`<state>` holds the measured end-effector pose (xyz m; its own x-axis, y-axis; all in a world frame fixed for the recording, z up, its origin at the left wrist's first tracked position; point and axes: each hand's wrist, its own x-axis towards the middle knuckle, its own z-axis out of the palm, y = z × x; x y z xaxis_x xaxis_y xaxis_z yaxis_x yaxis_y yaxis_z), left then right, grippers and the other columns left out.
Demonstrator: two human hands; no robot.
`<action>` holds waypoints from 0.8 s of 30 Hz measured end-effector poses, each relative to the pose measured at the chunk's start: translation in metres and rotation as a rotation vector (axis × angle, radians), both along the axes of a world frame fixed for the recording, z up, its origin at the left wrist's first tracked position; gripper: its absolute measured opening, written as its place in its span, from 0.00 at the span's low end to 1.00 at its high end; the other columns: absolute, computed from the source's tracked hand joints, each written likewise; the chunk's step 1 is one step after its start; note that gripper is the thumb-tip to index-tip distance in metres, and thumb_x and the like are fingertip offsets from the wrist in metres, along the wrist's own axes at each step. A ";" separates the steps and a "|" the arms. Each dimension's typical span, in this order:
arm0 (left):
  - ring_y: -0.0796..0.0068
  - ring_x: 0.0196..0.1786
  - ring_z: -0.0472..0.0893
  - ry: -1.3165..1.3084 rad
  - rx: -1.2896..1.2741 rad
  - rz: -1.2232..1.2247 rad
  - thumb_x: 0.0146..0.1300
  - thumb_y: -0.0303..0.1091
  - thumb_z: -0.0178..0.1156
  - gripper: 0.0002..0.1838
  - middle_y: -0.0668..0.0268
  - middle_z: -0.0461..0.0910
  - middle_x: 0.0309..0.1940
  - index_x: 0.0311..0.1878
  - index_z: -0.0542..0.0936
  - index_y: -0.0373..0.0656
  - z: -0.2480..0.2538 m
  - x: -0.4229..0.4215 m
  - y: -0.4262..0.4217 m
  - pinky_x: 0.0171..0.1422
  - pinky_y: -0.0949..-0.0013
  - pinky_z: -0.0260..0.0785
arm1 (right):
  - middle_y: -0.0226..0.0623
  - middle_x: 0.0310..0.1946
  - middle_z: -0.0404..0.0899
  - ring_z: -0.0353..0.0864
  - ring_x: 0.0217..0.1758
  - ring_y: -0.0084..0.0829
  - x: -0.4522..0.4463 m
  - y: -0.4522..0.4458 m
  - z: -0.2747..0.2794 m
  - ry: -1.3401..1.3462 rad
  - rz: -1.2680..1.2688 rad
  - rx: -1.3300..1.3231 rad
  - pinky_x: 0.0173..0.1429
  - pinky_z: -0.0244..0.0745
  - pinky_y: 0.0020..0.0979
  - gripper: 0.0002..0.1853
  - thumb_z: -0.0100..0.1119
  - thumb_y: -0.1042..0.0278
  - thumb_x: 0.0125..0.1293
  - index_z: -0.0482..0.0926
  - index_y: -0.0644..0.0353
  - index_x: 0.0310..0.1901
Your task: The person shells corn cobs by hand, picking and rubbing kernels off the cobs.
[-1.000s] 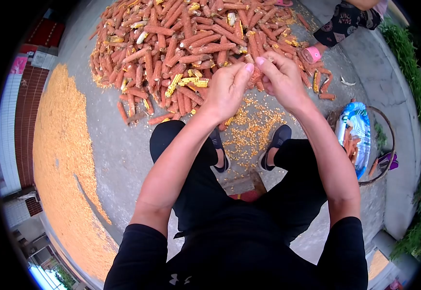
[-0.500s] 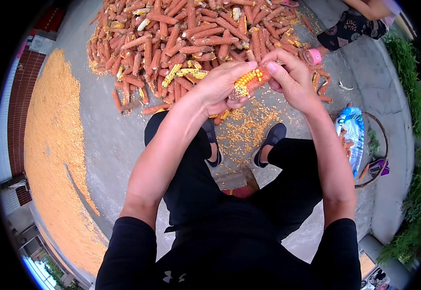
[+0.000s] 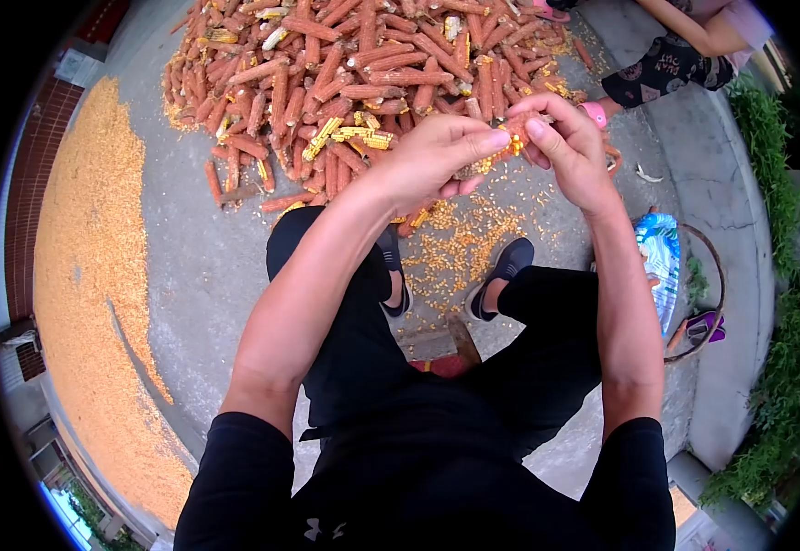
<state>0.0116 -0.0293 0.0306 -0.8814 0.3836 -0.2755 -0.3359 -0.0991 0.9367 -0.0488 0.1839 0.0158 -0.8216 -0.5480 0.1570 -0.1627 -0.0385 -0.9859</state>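
Corn cob (image 3: 517, 144), one: held between your two hands in front of you, above the floor at the near edge of the pile; yellow kernels on the part that shows, the rest largely covered by your fingers.

Your left hand (image 3: 435, 158): partly closed, thumb laid along the cob, fingers curled in beneath it.

Your right hand (image 3: 573, 151): curled closed about the other end of the same cob, thumb bent over its near face; your two thumbs lie close together.

Pile of cobs (image 3: 326, 87), large: beyond your hands, mostly reddish and bare, several with rows of yellow kernels (image 3: 370, 138) on the near side.

Loose kernels (image 3: 469, 241): scattered on the grey floor (image 3: 207, 275) between and ahead of your dark shoes (image 3: 505, 274).

Spread of grain (image 3: 92, 275), broad, yellow: on the floor to your left.

Blue-and-white bag (image 3: 663, 275): to your right, beside your forearm, a dark curved hoop (image 3: 721, 275) around its outer side.

Purple item (image 3: 706, 328): near the hoop.

Another person, in patterned dark trousers (image 3: 662, 72): at the pile's right, partly in view.

Green plants (image 3: 767, 156): along the far right.
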 end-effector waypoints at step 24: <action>0.85 0.16 0.68 0.285 0.113 0.089 0.80 0.42 0.50 0.16 0.68 0.76 0.25 0.49 0.76 0.36 -0.021 0.006 0.031 0.21 0.78 0.60 | 0.23 0.26 0.73 0.72 0.26 0.14 0.004 -0.017 -0.008 -0.292 -0.196 -0.271 0.30 0.66 0.20 0.13 0.55 0.59 0.77 0.76 0.58 0.37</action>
<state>0.0172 0.0018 0.0092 -0.9484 0.3160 0.0275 -0.0468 -0.2252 0.9732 -0.0443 0.1668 0.0082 -0.9372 -0.3483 0.0196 0.0910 -0.2982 -0.9502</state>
